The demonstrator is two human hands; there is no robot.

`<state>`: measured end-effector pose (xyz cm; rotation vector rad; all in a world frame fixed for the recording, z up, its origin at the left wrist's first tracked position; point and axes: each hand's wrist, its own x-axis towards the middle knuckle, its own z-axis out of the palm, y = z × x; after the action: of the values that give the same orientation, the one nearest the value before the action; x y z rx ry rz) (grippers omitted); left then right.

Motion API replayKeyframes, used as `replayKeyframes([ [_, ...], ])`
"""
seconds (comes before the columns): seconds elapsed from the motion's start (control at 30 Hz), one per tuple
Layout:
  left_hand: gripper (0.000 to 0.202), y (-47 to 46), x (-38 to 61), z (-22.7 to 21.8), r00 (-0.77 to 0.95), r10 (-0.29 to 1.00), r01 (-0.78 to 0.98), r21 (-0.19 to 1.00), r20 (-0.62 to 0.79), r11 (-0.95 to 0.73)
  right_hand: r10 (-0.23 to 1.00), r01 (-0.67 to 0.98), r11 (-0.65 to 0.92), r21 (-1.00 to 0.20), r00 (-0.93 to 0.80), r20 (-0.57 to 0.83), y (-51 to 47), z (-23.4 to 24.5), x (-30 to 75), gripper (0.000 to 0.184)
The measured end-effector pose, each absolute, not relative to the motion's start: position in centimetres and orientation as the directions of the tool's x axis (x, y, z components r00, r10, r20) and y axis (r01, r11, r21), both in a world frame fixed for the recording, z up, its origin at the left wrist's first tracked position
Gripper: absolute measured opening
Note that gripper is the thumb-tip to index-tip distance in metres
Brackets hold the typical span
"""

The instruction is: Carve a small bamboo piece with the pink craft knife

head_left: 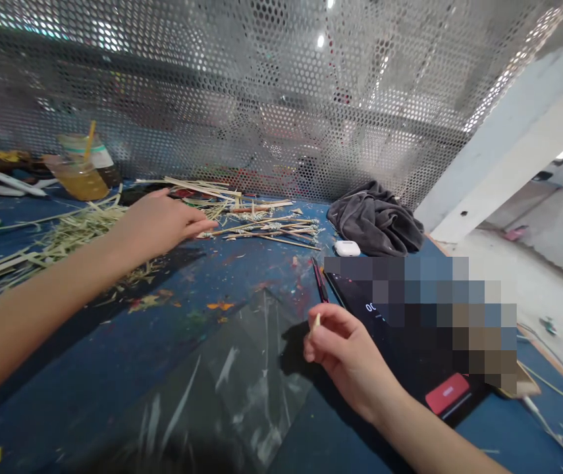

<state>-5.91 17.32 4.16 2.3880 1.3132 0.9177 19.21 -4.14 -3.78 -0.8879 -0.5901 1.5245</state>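
Observation:
My left hand (165, 220) stretches over the far part of the blue table, thumb and forefinger close together at one end of a thin stick (226, 230). That stick is among several thin sticks (281, 230) with pale wrapping on some of them. Beneath and left of the wrist spreads a heap of pale straw strips (78, 230). My right hand (343, 355) is closed in a pinch on a small pale sliver (316, 322), above the table beside the tablet (400, 329). A dark translucent sheet (241, 368) lies between my arms.
A slim dark pen-like tool (319, 280) lies beyond my right hand. Farther back are a white earbud case (347, 248) and a crumpled grey cloth (377, 220). A plastic cup of orange drink (81, 178) stands at far left. Perforated metal mesh (241, 99) rises behind the table.

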Motion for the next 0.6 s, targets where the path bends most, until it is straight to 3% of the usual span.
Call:
replayKeyframes([
  [0.13,0.025,14.8,-4.2,4.6,0.542,0.782,0.701,0.348,0.306,-0.622,0.991,-0.389,-0.103,-0.915,0.041,-0.130,-4.3,-3.7,19.0,0.031],
  [0.17,0.031,13.5,-3.3,4.8,0.608,0.765,0.678,0.362,0.213,-0.640,0.992,-0.349,-0.090,-0.933,0.054,-0.116,-4.3,-3.6,19.0,0.032],
  [0.23,0.039,10.4,-1.6,5.0,0.718,0.692,0.567,0.511,0.076,-0.645,0.994,-0.285,-0.059,-0.957,0.076,-0.083,-4.5,-3.6,18.8,0.031],
  [0.4,0.014,4.2,1.2,3.8,0.843,0.536,0.417,0.579,0.041,-0.700,0.994,-0.190,-0.079,-0.979,0.055,-0.091,-4.9,-3.9,18.7,0.033],
  [0.6,0.010,2.5,1.6,2.3,0.838,0.546,0.432,0.610,0.001,-0.664,0.997,0.006,-0.039,-0.999,0.067,-0.039,-5.3,-3.8,18.6,0.033],
])
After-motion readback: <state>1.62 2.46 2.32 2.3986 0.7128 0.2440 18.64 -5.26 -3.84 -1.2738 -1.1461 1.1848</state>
